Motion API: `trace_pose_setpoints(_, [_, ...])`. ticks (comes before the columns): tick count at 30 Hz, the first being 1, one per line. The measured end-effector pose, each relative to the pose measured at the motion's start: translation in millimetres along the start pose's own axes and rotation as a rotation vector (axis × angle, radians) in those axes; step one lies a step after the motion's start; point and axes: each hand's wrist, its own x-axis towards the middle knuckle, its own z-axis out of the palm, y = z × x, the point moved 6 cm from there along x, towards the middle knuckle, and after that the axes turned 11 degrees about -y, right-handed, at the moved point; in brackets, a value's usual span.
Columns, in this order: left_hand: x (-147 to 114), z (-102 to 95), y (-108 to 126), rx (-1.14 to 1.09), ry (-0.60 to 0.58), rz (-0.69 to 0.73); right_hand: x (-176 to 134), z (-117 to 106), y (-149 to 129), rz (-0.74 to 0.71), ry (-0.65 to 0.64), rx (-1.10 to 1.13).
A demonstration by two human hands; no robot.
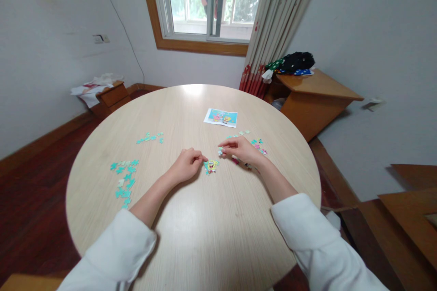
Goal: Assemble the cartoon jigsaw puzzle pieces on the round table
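Right hand (241, 149) is pinching a piece (220, 151) just beyond the cluster (211, 167). Left hand (187, 164) is crowding its edge, grip unclear; bumping could split it.

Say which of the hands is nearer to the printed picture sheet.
Right. The right hand is just on the near side of the sheet, slightly rightward; the left hand is farther off, below and to its left.

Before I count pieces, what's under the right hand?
Puzzle pieces show past the near edge of the right hand; anything directly beneath it is covered and can't be counted.
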Motion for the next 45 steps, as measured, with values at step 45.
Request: trace_pose_setpoints(45, [1,-10.4,-10,-0.005,0.169,-0.108,0,13,0,-0.001,-0.019,0.035])
